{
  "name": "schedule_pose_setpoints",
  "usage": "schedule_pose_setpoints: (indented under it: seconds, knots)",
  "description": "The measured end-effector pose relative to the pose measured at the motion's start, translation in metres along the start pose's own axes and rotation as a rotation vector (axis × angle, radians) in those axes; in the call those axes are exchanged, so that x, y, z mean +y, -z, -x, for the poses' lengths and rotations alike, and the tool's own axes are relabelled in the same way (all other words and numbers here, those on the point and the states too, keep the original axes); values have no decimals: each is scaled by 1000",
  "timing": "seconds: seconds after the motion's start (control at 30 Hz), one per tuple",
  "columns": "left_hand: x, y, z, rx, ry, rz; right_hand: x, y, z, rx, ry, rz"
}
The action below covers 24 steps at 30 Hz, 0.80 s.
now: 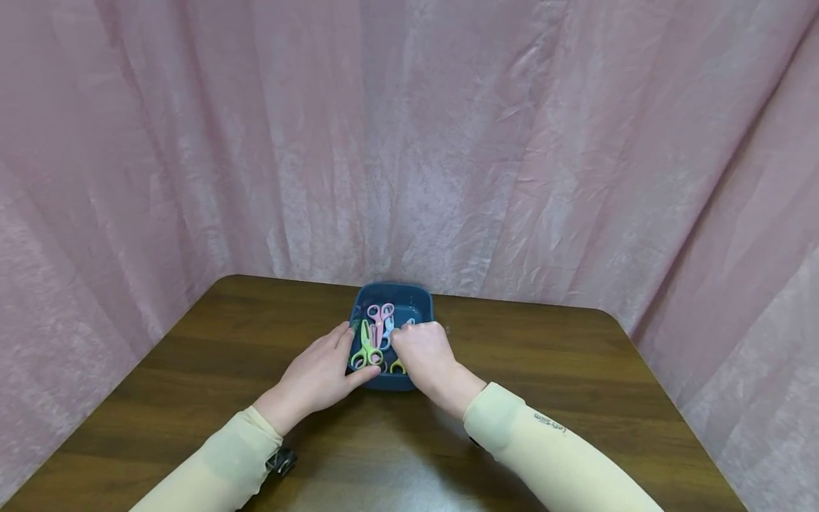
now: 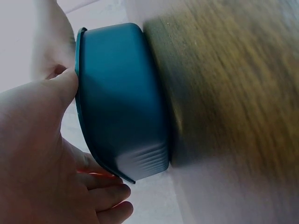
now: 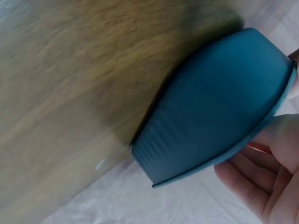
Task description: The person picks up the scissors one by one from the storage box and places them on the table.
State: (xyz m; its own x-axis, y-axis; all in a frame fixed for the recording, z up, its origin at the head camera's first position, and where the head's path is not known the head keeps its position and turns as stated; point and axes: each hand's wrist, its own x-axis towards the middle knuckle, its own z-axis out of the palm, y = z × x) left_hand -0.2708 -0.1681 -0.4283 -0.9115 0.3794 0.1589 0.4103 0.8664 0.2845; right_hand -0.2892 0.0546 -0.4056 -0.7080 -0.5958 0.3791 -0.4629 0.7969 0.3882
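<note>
A dark blue plastic basket stands on the table, holding several small scissors. Green scissors and pink scissors lie on its left side, near light blue scissors. A yellow handle shows by the near wall. My left hand rests at the basket's near left corner, fingers extended along the left side and thumb at the near rim. My right hand bends over the right side of the basket. Its fingertips are partly hidden, so whatever they touch cannot be seen.
The brown wooden table extends on both sides of the basket. Behind it and to the sides hangs a pink curtain. A black strap device sits at the left wrist.
</note>
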Motion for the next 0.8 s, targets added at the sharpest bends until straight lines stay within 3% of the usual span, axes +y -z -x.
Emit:
schedule_pose_setpoints:
  seconds: [0.13, 0.3, 0.6, 0.8]
  knots:
    - [0, 1, 2, -2, 14, 1, 7, 6, 5, 54, 18, -27]
    - [0, 1, 0, 0, 12, 11, 19, 8, 11, 189, 31, -45]
    - [-2, 2, -4, -2, 10, 13, 37, 8, 20, 353, 50, -47]
    - [-3, 7, -4, 3, 14, 10, 48, 7, 24, 373, 37, -51]
